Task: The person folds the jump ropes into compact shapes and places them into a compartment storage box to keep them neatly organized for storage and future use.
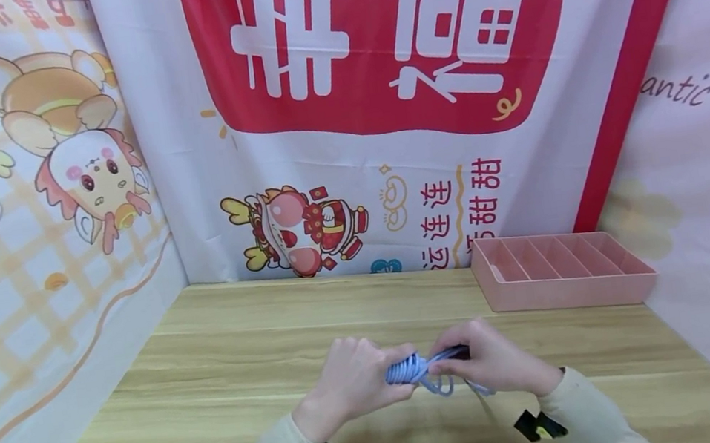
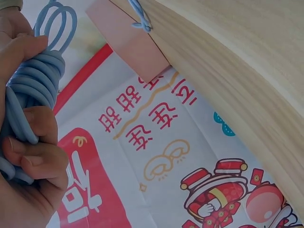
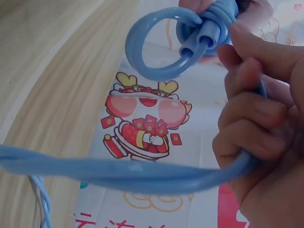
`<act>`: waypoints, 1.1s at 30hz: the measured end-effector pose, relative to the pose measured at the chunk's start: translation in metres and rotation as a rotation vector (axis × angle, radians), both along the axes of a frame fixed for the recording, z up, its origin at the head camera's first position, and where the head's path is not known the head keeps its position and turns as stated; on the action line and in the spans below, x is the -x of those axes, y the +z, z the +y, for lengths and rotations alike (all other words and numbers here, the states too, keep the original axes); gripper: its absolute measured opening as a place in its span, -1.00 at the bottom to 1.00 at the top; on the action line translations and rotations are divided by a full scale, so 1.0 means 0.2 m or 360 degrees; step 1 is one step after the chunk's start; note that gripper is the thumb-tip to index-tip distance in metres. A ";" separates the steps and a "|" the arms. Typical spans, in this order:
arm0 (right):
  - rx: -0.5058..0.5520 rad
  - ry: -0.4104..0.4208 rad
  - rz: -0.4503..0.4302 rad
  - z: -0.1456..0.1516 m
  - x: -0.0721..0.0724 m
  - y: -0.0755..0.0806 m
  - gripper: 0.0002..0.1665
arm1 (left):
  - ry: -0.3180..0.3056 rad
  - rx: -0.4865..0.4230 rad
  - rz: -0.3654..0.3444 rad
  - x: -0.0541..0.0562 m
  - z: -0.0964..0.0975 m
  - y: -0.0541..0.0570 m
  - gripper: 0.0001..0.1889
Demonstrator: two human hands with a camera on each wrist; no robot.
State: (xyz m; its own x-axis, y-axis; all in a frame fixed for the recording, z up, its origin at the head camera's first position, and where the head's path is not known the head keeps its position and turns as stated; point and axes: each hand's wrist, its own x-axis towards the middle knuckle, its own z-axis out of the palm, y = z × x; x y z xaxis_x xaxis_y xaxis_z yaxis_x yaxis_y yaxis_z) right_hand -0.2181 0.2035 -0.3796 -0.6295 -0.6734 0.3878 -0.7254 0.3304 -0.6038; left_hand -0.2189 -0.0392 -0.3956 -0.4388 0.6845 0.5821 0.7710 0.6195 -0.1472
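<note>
A light blue cord (image 1: pixel 404 370) is wound in tight turns into a bundle in front of me, above the table. My left hand (image 1: pixel 356 375) grips the wound bundle, fingers curled round the coils (image 2: pixel 35 80) in the left wrist view. At the bundle's right end, my right hand (image 1: pixel 486 360) holds the cord's free length. A strand (image 3: pixel 142 173) runs out from its curled fingers in the right wrist view. One loop (image 3: pixel 137 42) stands out of the bundle beside two short blue sleeves (image 3: pixel 207 35). Something dark (image 1: pixel 461 352) shows by the right fingers.
A pink tray (image 1: pixel 566 292) with several narrow compartments stands at the table's back right corner. Printed cloth walls (image 1: pixel 190 198) enclose the wooden table (image 1: pixel 262 331) at the back and sides. A twisted piece of cord (image 3: pixel 43 204) hangs low in the right wrist view.
</note>
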 end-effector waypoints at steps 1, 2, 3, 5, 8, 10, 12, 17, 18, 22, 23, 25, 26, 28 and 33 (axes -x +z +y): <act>0.0000 0.0007 -0.0001 0.01 0.00 0.00 -0.93 | 0.0007 0.0012 -0.0005 0.00 0.00 0.00 -0.69; 0.0003 0.0005 0.0004 0.01 0.01 0.00 -0.92 | 0.0010 0.0019 -0.0013 0.00 0.00 0.00 -0.68; 0.0008 -0.0004 0.0017 0.02 0.02 0.00 -0.91 | 0.0010 0.0025 -0.0021 0.00 0.00 0.01 -0.68; 0.0020 -0.0050 0.0044 0.04 0.03 0.00 -0.90 | -0.0010 0.0027 -0.0050 0.00 0.00 0.01 -0.68; 0.0044 -0.0137 0.0090 0.06 0.04 -0.01 -0.85 | -0.0074 0.0007 -0.0090 0.00 0.00 0.02 -0.71; 0.0059 -0.0177 0.0085 0.07 0.05 -0.01 -0.84 | -0.0122 -0.0009 -0.0105 0.00 0.00 0.02 -0.73; 0.0057 -0.0194 0.0063 0.08 0.06 -0.01 -0.85 | -0.0165 -0.0027 -0.0108 0.00 0.00 0.02 -0.73; 0.0061 -0.0180 0.0040 0.09 0.05 0.00 -0.82 | -0.0280 -0.0079 -0.0146 0.00 -0.01 0.02 -0.66; 0.0071 -0.0175 0.0043 0.09 0.05 0.01 -0.82 | -0.0302 -0.0086 -0.0152 0.00 -0.01 0.02 -0.64; 0.0105 -0.0155 0.0035 0.09 0.05 0.01 -0.80 | -0.0371 -0.0114 -0.0129 -0.01 0.00 0.03 -0.60; 0.0108 -0.0152 0.0028 0.09 0.05 0.00 -0.80 | -0.0380 -0.0120 -0.0111 -0.01 0.00 0.02 -0.59; 0.0114 -0.0148 -0.0001 0.09 0.05 0.00 -0.79 | -0.0399 -0.0134 -0.0080 -0.01 0.00 0.02 -0.59; 0.0117 -0.0148 -0.0018 0.09 0.05 0.01 -0.79 | -0.0407 -0.0139 -0.0067 -0.01 0.00 0.02 -0.59; 0.0121 -0.0138 -0.0048 0.09 0.05 0.01 -0.79 | -0.0420 -0.0149 -0.0047 -0.01 0.01 0.03 -0.57; 0.0138 -0.0046 -0.0131 0.09 0.05 0.02 -0.79 | -0.0463 -0.0209 -0.0032 -0.02 0.01 0.03 -0.53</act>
State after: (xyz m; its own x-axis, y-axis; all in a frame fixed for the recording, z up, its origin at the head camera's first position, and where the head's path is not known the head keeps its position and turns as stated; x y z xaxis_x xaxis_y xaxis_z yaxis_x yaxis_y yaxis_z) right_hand -0.2289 0.2217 -0.3750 -0.6802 -0.6206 0.3901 -0.6632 0.2944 -0.6881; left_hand -0.2152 -0.0377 -0.3889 -0.2477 0.7026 0.6671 0.9206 0.3851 -0.0638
